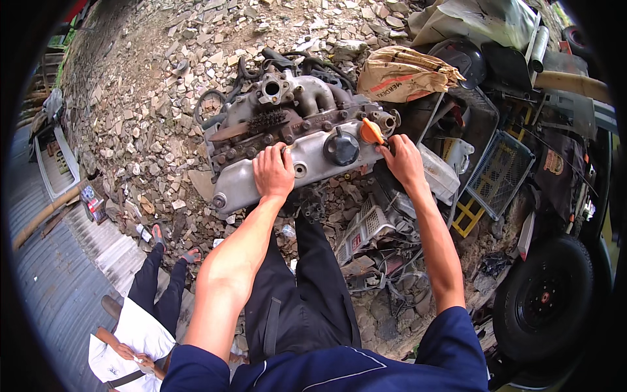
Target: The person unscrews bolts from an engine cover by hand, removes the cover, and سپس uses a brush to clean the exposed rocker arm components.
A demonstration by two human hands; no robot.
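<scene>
Reading the clock from the middle of the view, the left hand is resting at ten o'clock, its fingers curling close together over the metal; whether they are gripping or just pressing, I cannot tell. The right hand, at two, is pinching the end of the grey cover between thumb and fingers, some fingertips hiding. The cover is slanting across twelve o'clock, from ten to two, sitting against the engine assembly.

By my judgement, this two-ended hold is working best with both hands sharing the load evenly, wrists straight, fingers keeping clear of the seam under the cover's edge, and the right thumb bearing on solid metal rather than on the orange piece. Loose rubble is lying all about, so firm footing is mattering too.

Counting outward: two hands are touching one cover. It is carrying one black cap at one o'clock and showing one round recess at eleven. One orange piece is sticking up beside the cap. Bolt heads are lining the assembly, too crowded for counting. Farther out, one paper sack is lying at one o'clock, one blue crate at three, one large tyre at four; one co-worker is standing between seven and eight.
</scene>
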